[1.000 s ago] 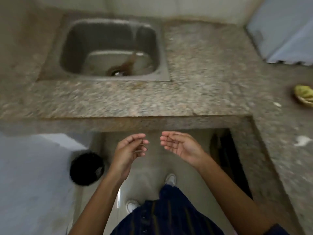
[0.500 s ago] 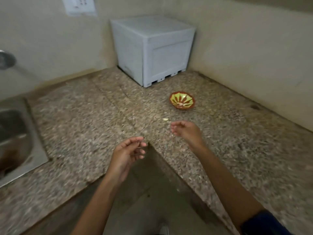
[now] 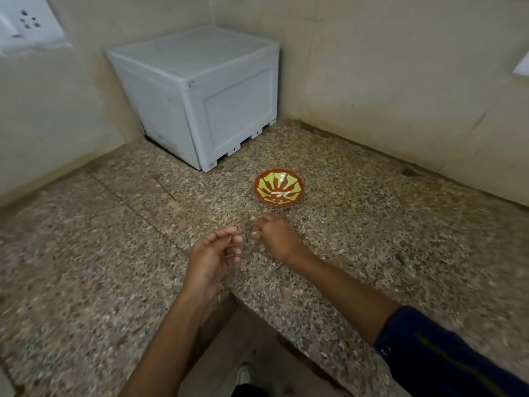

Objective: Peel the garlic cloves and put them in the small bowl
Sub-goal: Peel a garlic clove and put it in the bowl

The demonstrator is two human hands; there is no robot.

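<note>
Both hands are hovering mid-frame: my right hand [image 3: 276,236] is curling, seemingly pinching a garlic clove, just below the small bowl [image 3: 279,189] on the tabletop [image 3: 114,224]; my left hand [image 3: 213,255] is hanging loosely curled, farther away.

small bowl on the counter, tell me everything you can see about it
The small bowl is round and shallow, with a red-brown rim and outside and a yellow-green inside marked by red-brown rays spreading from the middle. It looks glazed. It stands upright on the speckled granite counter, in front of the white box and apart from it. A few pale pieces, likely peeled garlic, lie in it. The right hand is just in front of it, not touching.
</note>
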